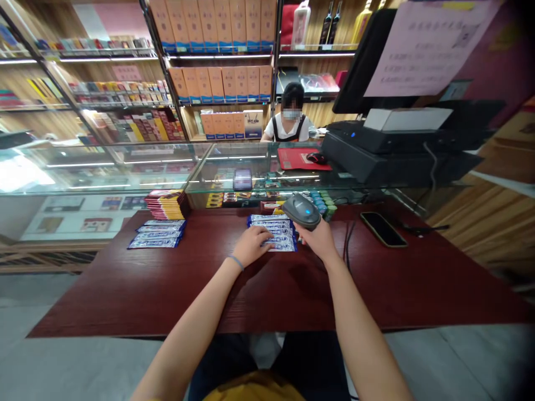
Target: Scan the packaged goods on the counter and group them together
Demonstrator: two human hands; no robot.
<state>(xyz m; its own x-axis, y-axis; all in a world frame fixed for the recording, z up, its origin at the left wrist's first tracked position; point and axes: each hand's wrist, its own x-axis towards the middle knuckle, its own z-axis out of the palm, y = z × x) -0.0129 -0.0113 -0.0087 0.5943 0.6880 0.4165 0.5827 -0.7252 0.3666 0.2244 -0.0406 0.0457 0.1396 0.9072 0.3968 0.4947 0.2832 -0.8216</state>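
Observation:
My right hand [317,239] is wrapped round the handle of a dark grey barcode scanner [301,210], which has a small blue light lit on top. The scanner's head hangs above the right end of a row of blue-and-white slim packets [278,227] on the counter. Over the left part of these packets lies my left hand [251,245], fingers stretched out and touching them. Farther left is a second group of similar blue-and-white packets [157,234]. Just behind that group stands a neat stack of red-and-yellow packs [166,205].
The dark red-brown counter [167,295] meets a glass display case [225,161] at the back. A phone [383,229] lies on the right, near the scanner's black cable [348,245]. A monitor [363,61] and printer [393,150] stand back right. Behind the case is another person [288,125].

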